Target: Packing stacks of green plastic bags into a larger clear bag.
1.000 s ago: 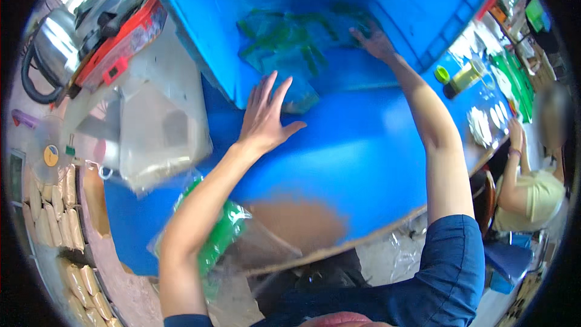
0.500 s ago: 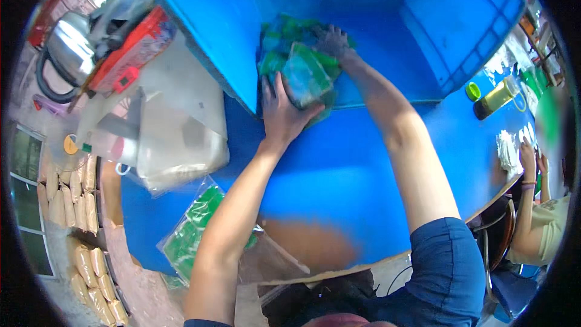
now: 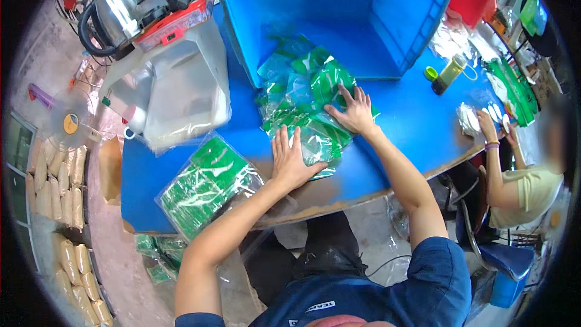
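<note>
A heap of green-and-clear plastic packets spills from the mouth of a blue plastic bin onto the blue tabletop. My left hand rests with spread fingers on the heap's near left edge. On its right side lies my right hand, fingers apart, pressing on the packets. Neither hand is wrapped around anything. To the left of my left forearm, a large clear bag with green packets in it lies at the table's front edge.
A stack of clear plastic bags lies at left, near a metal kettle and a red-edged box. A yellowish bottle lies at right. Beyond it, a seated co-worker handles white pieces. Brown packages are stacked at far left.
Both hands have come nearer to me, and packets now spread out of the bin onto the table. My right hand has left the bin's inside. The view has shifted, showing more of my body.
</note>
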